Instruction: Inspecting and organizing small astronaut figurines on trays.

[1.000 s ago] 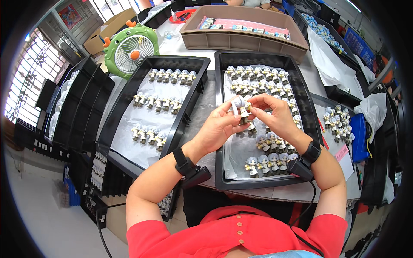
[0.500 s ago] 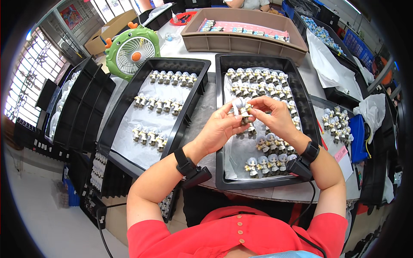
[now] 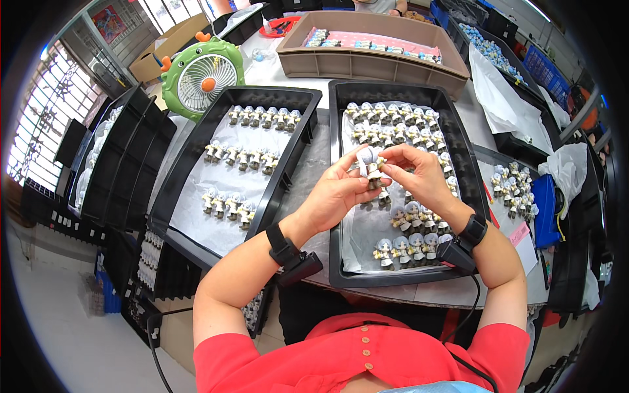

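Note:
Both hands hold one small figurine [image 3: 372, 168] with pale grey hair and white and dark clothing, raised over the right black tray [image 3: 337, 242]. My left hand [image 3: 335, 194] is closed round its left side and base. With thumb and fingers pinched, my right hand [image 3: 417, 173] grips its right side near the head. Rows of like figurines [image 3: 407, 251] stand on white paper in that tray, some partly hidden by my hands. In the left black tray [image 3: 283, 187], three rows of similar figurines [image 3: 241, 158] stand on white paper.
A green fan [image 3: 208, 82] stands behind the left tray. At the back is a brown bin [image 3: 367, 69] with figurines on pink lining; a person [image 3: 380, 5] sits beyond it. More figurines [image 3: 514, 190] stand at the right beside a blue bin [image 3: 545, 209]. Stacked trays [image 3: 124, 157] rise at left.
The figurine has turned slightly in my fingers, and both hands have shifted very little. Across the table, the other person's arms have moved.

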The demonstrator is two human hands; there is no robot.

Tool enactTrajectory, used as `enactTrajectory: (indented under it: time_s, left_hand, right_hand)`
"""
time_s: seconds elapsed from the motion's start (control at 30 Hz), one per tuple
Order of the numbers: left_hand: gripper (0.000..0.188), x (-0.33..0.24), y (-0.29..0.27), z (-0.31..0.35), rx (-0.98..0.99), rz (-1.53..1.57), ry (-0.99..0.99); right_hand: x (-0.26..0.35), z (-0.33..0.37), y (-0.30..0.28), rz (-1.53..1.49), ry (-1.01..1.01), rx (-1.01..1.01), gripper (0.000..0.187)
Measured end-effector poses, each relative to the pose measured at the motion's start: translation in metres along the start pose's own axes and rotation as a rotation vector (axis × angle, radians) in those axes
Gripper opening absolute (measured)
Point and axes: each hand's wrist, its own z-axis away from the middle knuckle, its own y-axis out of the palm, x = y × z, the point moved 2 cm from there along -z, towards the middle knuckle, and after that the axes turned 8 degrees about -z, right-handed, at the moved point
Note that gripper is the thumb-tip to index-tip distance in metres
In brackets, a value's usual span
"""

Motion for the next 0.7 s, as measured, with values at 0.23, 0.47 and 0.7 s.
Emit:
enactTrajectory:
  time_s: [0.23,0.47,0.7]
  left_hand:
    - [0.067,0.0,0.0,0.0,0.001,0.008,0.011]
    - [0.06,0.0,0.001,0.001,-0.039,0.017,0.06]
    - [0.055,0.0,0.001,0.002,-0.067,-0.009,0.077]
  right_hand:
    - [0.001,0.0,-0.001,0.014,-0.003,0.005,0.02]
    - [0.005,0.001,0.001,-0.05,-0.012,0.016,0.025]
    - [0.017,0.005,0.004,0.056,-0.122,0.096,0.035]
